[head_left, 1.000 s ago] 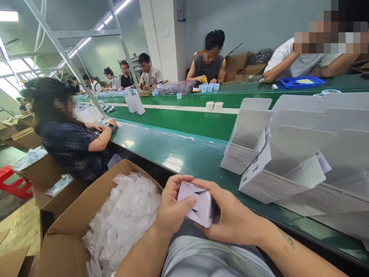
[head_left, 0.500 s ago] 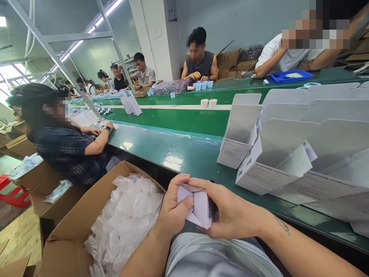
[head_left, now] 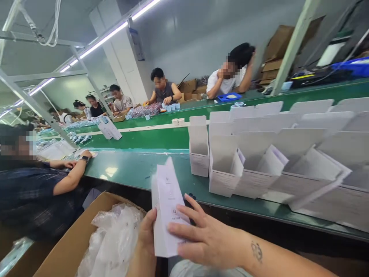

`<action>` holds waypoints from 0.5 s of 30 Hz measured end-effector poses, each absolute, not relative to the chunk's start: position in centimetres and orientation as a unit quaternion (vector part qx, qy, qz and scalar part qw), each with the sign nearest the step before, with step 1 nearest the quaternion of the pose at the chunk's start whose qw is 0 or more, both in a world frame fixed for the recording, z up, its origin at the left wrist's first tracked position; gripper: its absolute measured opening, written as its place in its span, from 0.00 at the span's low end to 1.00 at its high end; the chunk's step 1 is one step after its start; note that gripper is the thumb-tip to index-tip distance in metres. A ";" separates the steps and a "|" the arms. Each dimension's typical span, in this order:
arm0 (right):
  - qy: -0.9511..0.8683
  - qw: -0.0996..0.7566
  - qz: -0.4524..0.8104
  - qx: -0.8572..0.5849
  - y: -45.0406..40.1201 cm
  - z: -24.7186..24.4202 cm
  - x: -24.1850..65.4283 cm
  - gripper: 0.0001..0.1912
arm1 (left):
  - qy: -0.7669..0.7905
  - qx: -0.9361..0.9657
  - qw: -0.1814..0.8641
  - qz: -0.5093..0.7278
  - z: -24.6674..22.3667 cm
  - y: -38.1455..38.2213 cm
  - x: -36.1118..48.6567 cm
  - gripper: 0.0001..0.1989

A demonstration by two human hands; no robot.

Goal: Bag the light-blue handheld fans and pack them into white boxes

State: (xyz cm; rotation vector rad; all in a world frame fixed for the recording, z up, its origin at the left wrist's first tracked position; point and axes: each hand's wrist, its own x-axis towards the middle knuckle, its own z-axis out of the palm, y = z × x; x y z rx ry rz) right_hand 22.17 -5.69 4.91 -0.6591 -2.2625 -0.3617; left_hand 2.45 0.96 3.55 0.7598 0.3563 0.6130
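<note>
So we've got the box (head_left: pixel 164 196) by the desk (head_left: pixel 132 171), long axis pointing up and away, left hand (head_left: pixel 148 232) gripping its left side, right hand (head_left: pixel 211 236) splayed loosely against its face.

Legible text: none | held white carton (head_left: pixel 165 204): small icons, unreadable captions | open cartons (head_left: pixel 255 154): blurred print
</note>
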 end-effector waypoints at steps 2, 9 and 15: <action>-0.866 0.365 -0.118 -0.320 -7.2 3.8 23.7 0.15 | 0.229 0.422 0.800 0.360 3.9 3.4 3.5 0.26; -0.768 0.390 -0.107 -0.496 -16.5 3.6 31.8 0.14 | 0.310 0.625 0.589 0.409 2.8 7.7 11.8 0.36; -0.379 0.340 -0.439 -0.740 -29.5 7.6 44.3 0.04 | 0.364 0.701 0.495 0.363 1.3 7.8 15.9 0.31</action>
